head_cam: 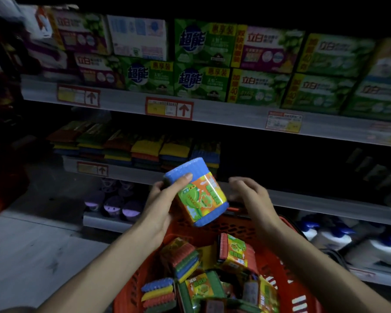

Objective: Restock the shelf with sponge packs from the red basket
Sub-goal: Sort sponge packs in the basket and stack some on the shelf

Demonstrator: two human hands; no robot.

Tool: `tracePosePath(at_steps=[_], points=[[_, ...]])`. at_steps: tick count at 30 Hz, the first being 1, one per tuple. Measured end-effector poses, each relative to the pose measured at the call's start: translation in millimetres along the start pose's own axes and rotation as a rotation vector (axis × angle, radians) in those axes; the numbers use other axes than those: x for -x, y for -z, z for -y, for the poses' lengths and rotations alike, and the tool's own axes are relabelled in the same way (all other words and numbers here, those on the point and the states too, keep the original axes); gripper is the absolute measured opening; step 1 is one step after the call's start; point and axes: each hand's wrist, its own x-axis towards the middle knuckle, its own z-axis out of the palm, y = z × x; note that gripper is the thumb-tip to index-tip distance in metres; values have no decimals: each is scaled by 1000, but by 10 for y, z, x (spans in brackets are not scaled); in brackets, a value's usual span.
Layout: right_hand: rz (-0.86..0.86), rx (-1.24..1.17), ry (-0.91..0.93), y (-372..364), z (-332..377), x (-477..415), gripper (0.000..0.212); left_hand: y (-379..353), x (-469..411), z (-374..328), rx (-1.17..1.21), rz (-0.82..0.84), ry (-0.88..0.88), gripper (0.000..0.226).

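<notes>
My left hand point(165, 199) grips a sponge pack point(196, 190) with a blue sponge on top and an orange-green label, lifted above the red basket point(246, 224). Just to the right of the pack hovers my right hand point(246, 193), fingers loosely curved and holding nothing; it is slightly blurred. Several more sponge packs point(235, 251) lie jumbled in the basket below. On the middle shelf point(122, 171) stand rows of stacked multicoloured sponge packs point(145, 147); the shelf to their right is dark.
Green and purple soap boxes point(201, 62) fill the upper shelf. Purple-lidded items point(115, 204) sit on a lower shelf at left, white bottles point(339, 236) at lower right. Grey floor point(32, 245) lies left of the basket.
</notes>
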Motion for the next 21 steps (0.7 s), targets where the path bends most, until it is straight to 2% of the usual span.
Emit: tracePosePath(at_steps=[3,4,5,7,9,11,16,21], points=[[242,-81,-248,101,-45,170,68,-132,45,19,141,86,13,62],[298,-132,-289,119,-65,206,72,-174,71,41,161,113,27,57],[332,-188,-283,143,-79,228,68,-209,85,76,166,131,39,57],[338,-302,-263,199,-97,261,60,-255,97,155,158,150,70,70],[311,-410,-264,289,-129,254,65,-277,107,219,96,173,95,80],[282,-471,-254,386,-130,270,69,-293,128,268,-21,199,113,77],[139,-442,-148,574,-90,336,48,-301,182,324,-191,264,115,71],[98,-306,-55,637,-100,313,63,-328,184,306,-230,254,28,60]])
